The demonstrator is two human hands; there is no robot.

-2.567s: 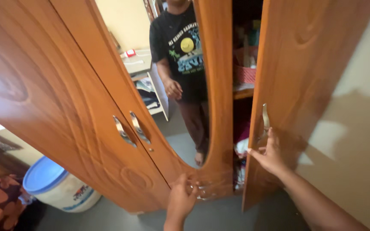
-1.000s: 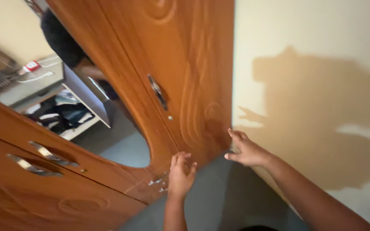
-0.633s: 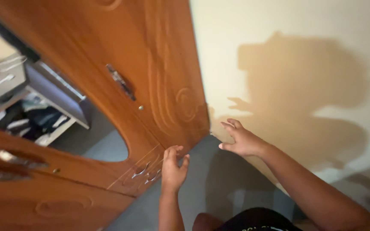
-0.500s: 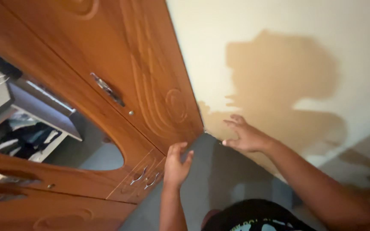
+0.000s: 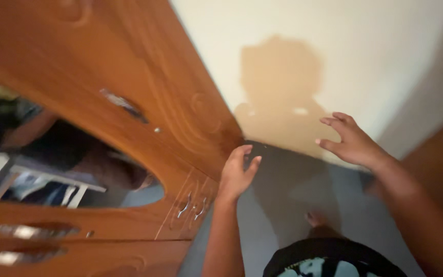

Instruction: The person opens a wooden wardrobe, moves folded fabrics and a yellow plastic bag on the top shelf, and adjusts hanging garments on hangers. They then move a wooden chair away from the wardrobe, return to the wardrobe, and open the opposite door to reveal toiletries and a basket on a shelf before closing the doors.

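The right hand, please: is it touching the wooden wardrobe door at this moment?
Apart. The head view shows the right hand open in front of the cream wall, with bare wall and shadow between it and the wooden wardrobe door.

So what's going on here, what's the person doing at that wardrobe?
A person stands in front of a wooden wardrobe with a mirror set in one door. Both hands are open and hold nothing. The left hand is raised beside the wardrobe's lower corner, near its small drawers. The right hand is in the air in front of the cream wall, where the person's shadow falls. The doors look shut.
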